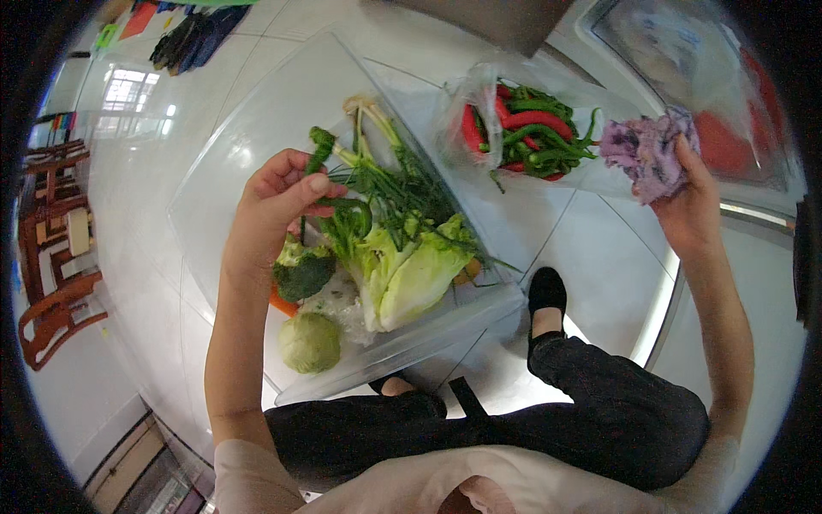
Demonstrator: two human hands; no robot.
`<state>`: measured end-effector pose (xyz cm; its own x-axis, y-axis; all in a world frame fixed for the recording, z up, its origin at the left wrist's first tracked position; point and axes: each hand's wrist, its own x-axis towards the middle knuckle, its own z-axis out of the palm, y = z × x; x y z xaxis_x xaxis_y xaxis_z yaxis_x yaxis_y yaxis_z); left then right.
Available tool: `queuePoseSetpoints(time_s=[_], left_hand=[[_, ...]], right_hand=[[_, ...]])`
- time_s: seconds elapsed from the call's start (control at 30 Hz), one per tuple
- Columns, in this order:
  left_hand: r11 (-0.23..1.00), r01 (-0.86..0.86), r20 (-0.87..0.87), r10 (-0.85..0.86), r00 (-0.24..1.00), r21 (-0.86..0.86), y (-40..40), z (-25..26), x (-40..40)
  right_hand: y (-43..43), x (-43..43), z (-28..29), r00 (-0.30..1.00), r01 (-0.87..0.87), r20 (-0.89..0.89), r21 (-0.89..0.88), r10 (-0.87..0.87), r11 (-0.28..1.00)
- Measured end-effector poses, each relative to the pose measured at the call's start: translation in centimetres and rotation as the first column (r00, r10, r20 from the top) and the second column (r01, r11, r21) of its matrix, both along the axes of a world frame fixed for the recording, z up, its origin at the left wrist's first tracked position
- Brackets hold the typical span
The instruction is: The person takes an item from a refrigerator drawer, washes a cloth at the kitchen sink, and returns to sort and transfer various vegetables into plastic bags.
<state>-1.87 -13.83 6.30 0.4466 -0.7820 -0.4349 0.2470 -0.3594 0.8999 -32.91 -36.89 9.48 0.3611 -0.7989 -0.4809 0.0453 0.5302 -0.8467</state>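
My left hand (282, 193) pinches a twisted green chili pepper (319, 149) above a clear plastic drawer bin (237, 148); a second curved green pepper (359, 209) shows by its fingers. Crumpled in my right hand (690, 202) is a purple cloth (648, 154) with dark stains. Beneath my left hand the bin holds scallions (411, 173), lettuce (417, 283), broccoli (305, 273), a round pale green cabbage (310, 342) and part of a carrot (282, 301). Red and green chili peppers (533, 128) fill a clear plastic bag (472, 106) on the floor, left of the cloth.
At the upper right stands another clear drawer (764, 180) with bagged red items. White floor tiles (552, 238) lie around my black shoes (547, 289). Wooden chairs (58, 257) stand far left, and dark clothing or fabric (199, 38) sits at the upper left.
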Motion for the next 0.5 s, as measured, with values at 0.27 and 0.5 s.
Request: queuePoseSetpoints(time_s=[0.27,0.5], left_hand=[[0.982,-0.19,0.983,0.046,0.178,-0.012,-1.5,-0.2,2.9],[0.823,0.556,0.926,-0.111,0.36,-0.117,-7.5,1.8,-7.0]], right_hand=[[-0.8,-1.7,-0.2,0.993,-0.102,0.056,0.007,0.101,0.995],[-1.4,-1.2,-0.3,0.998,-0.067,0.006,0.059,0.066,0.996]])
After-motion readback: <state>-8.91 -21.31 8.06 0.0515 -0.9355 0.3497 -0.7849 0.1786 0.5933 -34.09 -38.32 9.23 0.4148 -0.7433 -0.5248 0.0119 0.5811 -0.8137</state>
